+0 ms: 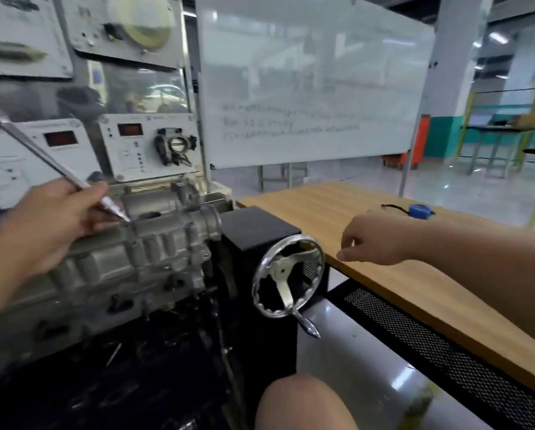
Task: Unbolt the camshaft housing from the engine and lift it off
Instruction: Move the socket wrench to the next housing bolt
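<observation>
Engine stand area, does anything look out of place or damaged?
Nothing looks damaged or spilled. The left hand grips a wrench at the camshaft housing; a blue tape measure lies on the wooden table.

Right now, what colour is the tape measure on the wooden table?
Blue tape measure, head view.

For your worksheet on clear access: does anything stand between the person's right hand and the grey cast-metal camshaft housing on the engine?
Yes: the chrome spoked handwheel and its black stand box lie between the right hand and the camshaft housing.
</observation>
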The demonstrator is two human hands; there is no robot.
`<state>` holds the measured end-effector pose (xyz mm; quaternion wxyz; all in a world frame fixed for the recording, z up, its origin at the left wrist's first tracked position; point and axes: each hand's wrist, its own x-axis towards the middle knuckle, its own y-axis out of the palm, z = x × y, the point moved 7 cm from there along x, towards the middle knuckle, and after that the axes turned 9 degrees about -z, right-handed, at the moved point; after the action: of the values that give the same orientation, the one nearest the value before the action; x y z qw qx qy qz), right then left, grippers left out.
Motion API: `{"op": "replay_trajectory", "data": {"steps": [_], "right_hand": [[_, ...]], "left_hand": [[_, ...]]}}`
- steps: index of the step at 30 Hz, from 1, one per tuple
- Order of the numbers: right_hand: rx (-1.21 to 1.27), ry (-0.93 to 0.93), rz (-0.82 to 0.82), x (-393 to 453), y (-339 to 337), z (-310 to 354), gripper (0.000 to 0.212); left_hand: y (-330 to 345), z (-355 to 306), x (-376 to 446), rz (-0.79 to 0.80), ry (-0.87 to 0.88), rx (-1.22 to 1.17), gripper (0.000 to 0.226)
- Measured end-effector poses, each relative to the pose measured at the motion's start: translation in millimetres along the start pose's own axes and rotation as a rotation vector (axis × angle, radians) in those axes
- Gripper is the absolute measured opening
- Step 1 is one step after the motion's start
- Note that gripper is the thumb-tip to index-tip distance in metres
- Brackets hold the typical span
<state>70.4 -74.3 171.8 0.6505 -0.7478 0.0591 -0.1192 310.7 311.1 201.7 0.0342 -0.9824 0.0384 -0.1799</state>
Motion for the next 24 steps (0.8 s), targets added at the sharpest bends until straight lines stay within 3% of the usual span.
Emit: {"op": "replay_trajectory", "data": {"steps": [6, 12, 15, 19, 24], "right_hand": [[0.322, -0.259, -0.249, 51.3, -67.7, 135.0, 0.041], [1.148, -0.305, -0.569, 74.4, -122.7, 193.1, 0.021], [1.399, -0.332, -0.642, 83.5, -126.8, 209.0, 0.014], [1.496, -0.434, -0.759, 87.5, -125.3, 214.1, 0.019], [1.602, -0.437, -0.755, 96.4, -114.4, 205.1, 0.024]], "left_hand": [[6.0, -19.2, -11.1, 0.003, 0.051, 0.091, 0.017], [43.4, -54.5, -24.8, 0.124, 0.311, 0.359, 0.018], [76.0, -65.4, -39.8, 0.244, 0.44, 0.44, 0.016], [90.5, -68.3, -36.7, 0.233, 0.483, 0.457, 0.01], [96.9, -59.9, -33.3, 0.237, 0.493, 0.457, 0.028]]}}
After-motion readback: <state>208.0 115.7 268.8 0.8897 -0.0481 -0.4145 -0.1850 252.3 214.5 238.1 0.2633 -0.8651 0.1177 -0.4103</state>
